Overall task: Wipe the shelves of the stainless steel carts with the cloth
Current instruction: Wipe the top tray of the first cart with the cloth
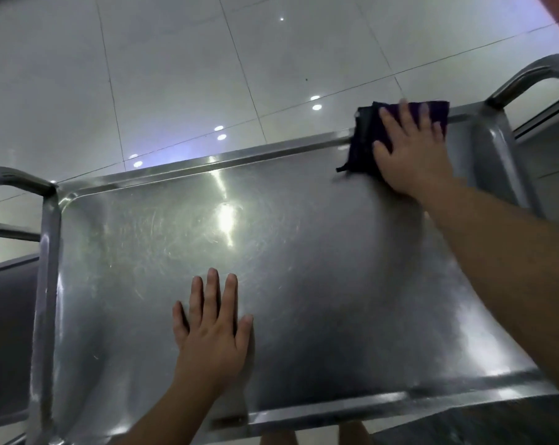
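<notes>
Cloth (pixel 364 139) under flat right hand (pixel 409 155), left hand (pixel 210 329) flat on shelf (pixel 303 252)

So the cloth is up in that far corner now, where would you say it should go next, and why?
Probably a sweep leftward along the far rim. The right hand presses the dark cloth flat at the far right corner of the cart's top shelf, partly over its edge, and the rest of the shelf stretches to the left. The left hand rests flat on the near side, steadying the cart.
</notes>
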